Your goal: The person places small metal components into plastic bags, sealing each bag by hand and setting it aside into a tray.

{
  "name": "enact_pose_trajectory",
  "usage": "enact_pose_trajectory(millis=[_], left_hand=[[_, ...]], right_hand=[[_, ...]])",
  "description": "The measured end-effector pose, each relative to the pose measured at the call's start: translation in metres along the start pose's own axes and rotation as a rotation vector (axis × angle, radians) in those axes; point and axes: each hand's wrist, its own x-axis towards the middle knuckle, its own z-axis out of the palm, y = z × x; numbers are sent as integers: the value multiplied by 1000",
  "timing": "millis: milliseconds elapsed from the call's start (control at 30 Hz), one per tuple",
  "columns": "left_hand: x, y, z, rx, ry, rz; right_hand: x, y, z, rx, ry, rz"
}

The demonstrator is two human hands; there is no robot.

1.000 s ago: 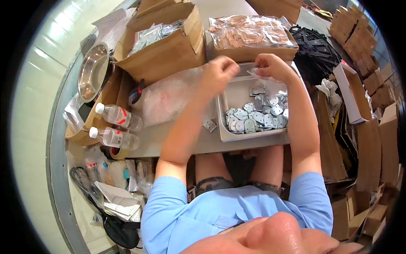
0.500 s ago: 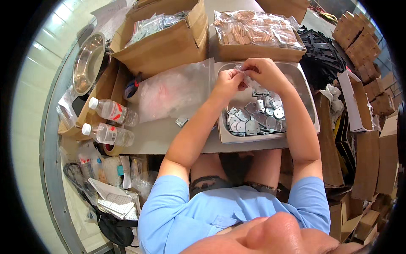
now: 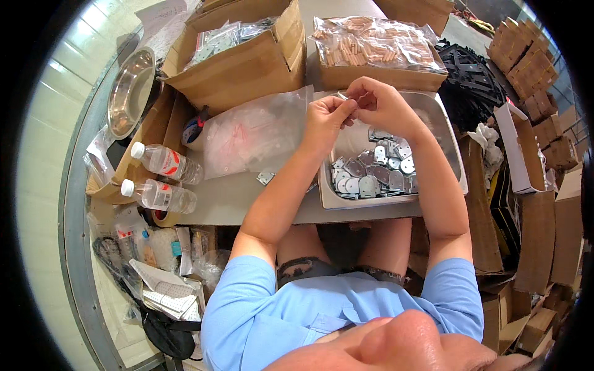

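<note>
My left hand (image 3: 327,122) and my right hand (image 3: 382,106) meet above the far left part of a metal tray (image 3: 458,148). Their fingertips pinch a small clear plastic bag (image 3: 342,96), mostly hidden by the fingers. Below them, the tray holds a heap of small silver metal plates (image 3: 369,185) with rounded ends and holes. A large clear bag (image 3: 247,139) of small plastic bags lies flat to the left of my left forearm. Beside that forearm, a loose metal plate (image 3: 265,178) rests on the table.
Behind the tray stands a carton (image 3: 377,79) of bagged copper-coloured pins. Another carton (image 3: 241,77) holds bagged metal parts. At left are two clear bottles (image 3: 166,162) and a steel bowl (image 3: 117,102). Black parts (image 3: 473,77) pile up at right, near cardboard boxes (image 3: 537,238).
Both hands have shifted slightly left and my right hand has risen a little. The clear bag between the fingertips shows less now.
</note>
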Motion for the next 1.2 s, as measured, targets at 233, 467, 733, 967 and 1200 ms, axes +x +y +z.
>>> enact_pose_trajectory(millis=[233,467,733,967,1200], left_hand=[[0,2,-6,439,-26,113],[-7,14,3,743,114,133],[-5,17,0,1051,24,711],[-2,6,3,1138,2,674],[12,16,-23,565,161,294]], right_hand=[[4,9,-6,-126,40,46],[0,2,23,-747,185,-16],[3,16,9,-526,117,7],[0,7,12,-399,38,-97],[0,15,11,-505,-499,91]])
